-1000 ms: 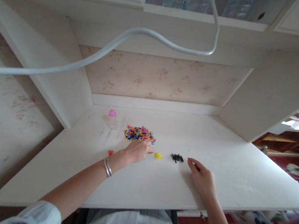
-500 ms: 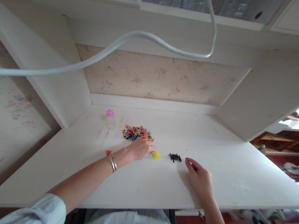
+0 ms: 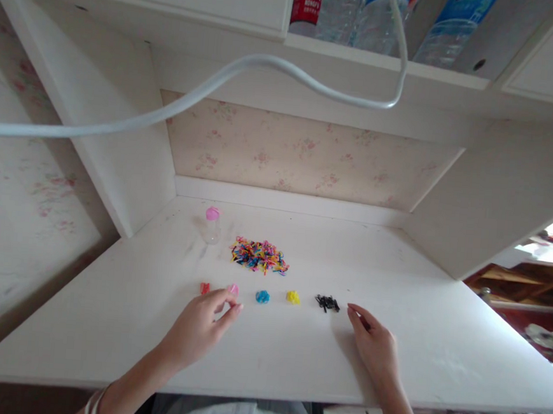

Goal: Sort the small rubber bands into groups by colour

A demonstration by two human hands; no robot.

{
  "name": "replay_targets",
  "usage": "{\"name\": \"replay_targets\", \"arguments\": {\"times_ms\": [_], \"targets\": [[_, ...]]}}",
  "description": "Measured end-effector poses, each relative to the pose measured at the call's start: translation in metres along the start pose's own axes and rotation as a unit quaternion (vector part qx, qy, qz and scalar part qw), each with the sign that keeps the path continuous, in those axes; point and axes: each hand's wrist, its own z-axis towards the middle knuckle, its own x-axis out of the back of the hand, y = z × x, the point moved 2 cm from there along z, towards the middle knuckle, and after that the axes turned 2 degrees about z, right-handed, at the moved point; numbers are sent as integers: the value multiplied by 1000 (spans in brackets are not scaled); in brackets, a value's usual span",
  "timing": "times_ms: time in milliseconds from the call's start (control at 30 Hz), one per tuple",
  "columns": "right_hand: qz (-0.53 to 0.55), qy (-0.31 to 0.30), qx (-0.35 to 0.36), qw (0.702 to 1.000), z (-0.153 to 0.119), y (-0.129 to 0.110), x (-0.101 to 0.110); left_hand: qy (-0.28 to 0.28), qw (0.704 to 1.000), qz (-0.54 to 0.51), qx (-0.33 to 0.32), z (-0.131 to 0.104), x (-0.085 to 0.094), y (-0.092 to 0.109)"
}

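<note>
My left hand (image 3: pixel 202 325) hovers over the near left of the desk, just by a small pink pile of rubber bands (image 3: pixel 233 290). Its thumb and forefinger are a little apart, and nothing shows between them. My right hand (image 3: pixel 375 345) rests on the desk right of a black pile of rubber bands (image 3: pixel 327 303), fingertips drawn together; whether they pinch anything is too small to tell. Between the hands lie a blue pile (image 3: pixel 262 296) and a yellow pile (image 3: pixel 293 297). A red pile (image 3: pixel 205 287) is left of the pink one. Behind them spreads a mixed multicoloured heap (image 3: pixel 259 257).
A clear jar with a pink lid (image 3: pixel 212 226) stands at the back left of the white desk (image 3: pixel 283 367). A white cable (image 3: pixel 268 63) crosses the upper view. Plastic bottles (image 3: pixel 339 14) fill the shelf above.
My left hand has moved left and nearer to me, away from the yellow pile, uncovering the blue and pink piles. My right hand stays beside the black pile. The view has tilted up slightly.
</note>
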Motion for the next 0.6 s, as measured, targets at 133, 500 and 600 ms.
{"name": "replay_targets", "arguments": {"times_ms": [133,500,600], "targets": [[5,15,-10,1000,-1,-2,2,-6,992,-91,92,-27,-8,-31],[-34,-41,145,988,-15,-74,-34,-5,976,-183,117,-27,-10,-39],[-105,-109,183,972,-6,-108,-55,-3,976,-180,121,-27,-10,-40]]}}
